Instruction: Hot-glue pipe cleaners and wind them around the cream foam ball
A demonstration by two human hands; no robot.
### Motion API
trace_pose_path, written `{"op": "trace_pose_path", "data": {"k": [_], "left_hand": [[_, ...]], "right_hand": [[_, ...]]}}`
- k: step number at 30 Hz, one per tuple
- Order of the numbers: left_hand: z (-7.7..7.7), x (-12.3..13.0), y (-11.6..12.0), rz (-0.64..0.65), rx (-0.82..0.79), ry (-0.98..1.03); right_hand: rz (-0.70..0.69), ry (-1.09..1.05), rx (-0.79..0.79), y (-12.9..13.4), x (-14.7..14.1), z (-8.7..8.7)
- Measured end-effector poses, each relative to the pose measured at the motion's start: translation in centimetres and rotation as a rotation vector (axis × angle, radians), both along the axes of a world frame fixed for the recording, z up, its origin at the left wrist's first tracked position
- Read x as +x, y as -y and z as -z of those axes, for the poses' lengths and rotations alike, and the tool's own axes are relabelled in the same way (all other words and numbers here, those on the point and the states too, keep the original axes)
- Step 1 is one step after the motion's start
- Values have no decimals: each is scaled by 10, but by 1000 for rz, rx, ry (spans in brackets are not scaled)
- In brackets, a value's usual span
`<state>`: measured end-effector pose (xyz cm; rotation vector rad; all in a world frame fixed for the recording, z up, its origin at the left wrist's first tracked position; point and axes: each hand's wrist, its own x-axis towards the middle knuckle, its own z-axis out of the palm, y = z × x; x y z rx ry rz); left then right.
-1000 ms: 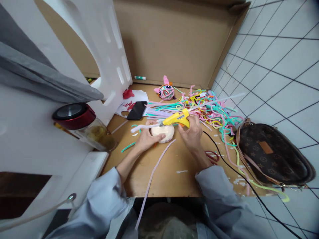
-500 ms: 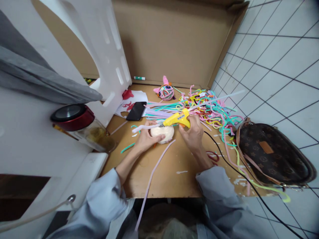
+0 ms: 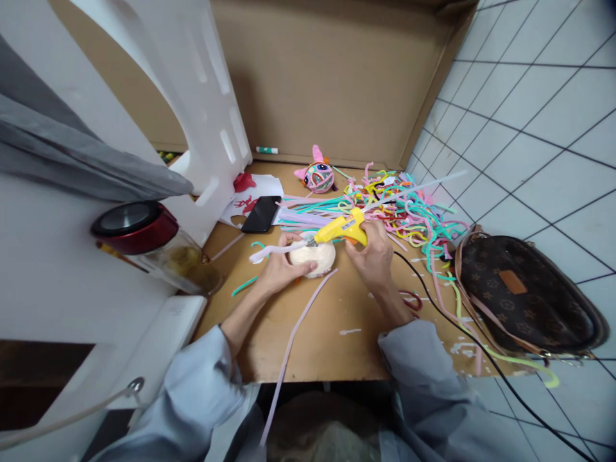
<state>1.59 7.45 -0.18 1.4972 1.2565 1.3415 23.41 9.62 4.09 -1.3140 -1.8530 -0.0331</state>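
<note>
My left hand (image 3: 283, 266) grips a round cream-coloured ball (image 3: 312, 258) from its left side, thumb across the front. A pale lilac pipe cleaner (image 3: 274, 250) lies over the ball's top and sticks out to the left past my fingers. In my right hand (image 3: 373, 253) is a yellow hot glue gun (image 3: 339, 228), its nozzle pointing left and down at the upper edge of the ball, beside the pipe cleaner. A clear glue stick (image 3: 426, 186) juts from the gun's back. Another lilac pipe cleaner (image 3: 294, 337) runs from near the ball over the table's front edge.
A heap of coloured pipe cleaners (image 3: 404, 205) lies at the back right, near a pink decorated ball (image 3: 319, 178). A black phone (image 3: 261, 214) and a glass bottle (image 3: 180, 263) stand left. Red-handled scissors (image 3: 411, 300), the gun's cord (image 3: 447, 316) and a brown bag (image 3: 524, 292) are right.
The view has shifted slightly. The lilac pipe cleaner's free left end sits a little lower and further left. Both hands keep the ball and the glue gun in nearly the same place.
</note>
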Motion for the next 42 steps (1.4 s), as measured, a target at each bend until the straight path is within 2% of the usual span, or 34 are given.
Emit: {"op": "trace_pose_path", "data": {"k": [8, 12, 27, 32, 42], "left_hand": [[-2, 1, 1, 10, 4, 1], [-2, 1, 1, 25, -26, 25], [9, -3, -1, 13, -2, 5], [9, -3, -1, 48, 18, 24], [8, -3, -2, 40, 1, 7]], "right_hand": [[6, -9, 45, -3, 4, 1], [-40, -33, 98, -4, 3, 4], [-60, -10, 42, -4, 7, 0], [-60, -12, 31, -3, 7, -1], [-53, -46, 63, -8, 4, 7]]}}
